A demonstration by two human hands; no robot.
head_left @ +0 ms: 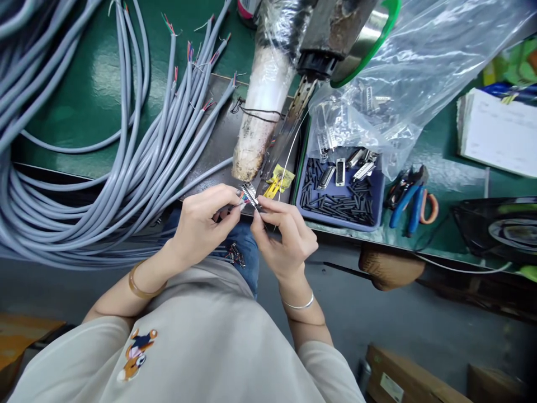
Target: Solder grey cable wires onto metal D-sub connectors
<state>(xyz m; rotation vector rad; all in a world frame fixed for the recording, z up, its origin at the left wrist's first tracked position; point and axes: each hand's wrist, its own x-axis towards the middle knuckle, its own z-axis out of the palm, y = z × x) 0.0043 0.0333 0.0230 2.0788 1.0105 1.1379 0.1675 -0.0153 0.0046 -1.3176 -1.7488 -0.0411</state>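
My left hand (pixel 205 221) is closed in a pinch on the thin coloured wires (pixel 243 198) at a grey cable's stripped end. Facing it, my right hand (pixel 285 232) pinches one end of a metal multi-pin connector (pixel 250 193) between thumb and fingers. The wires meet the connector's row of pins; whether each is joined there is too small to tell. Just beyond my fingers lie a yellow piece (pixel 274 183) and the lower end of a metal-sleeved tool, apparently a soldering iron (pixel 289 126). A thin pale wire (pixel 289 151) hangs beside it.
Bundled grey cables (pixel 138 207) cover the left bench. A plastic-wrapped white tube (pixel 266 106) points down ahead. To the right are a blue tray (pixel 335 219) with connectors and black sleeves, a plastic bag (pixel 403 101), pliers (pixel 413 204) and paper (pixel 499 131). Small connectors (pixel 235 256) rest on my lap.
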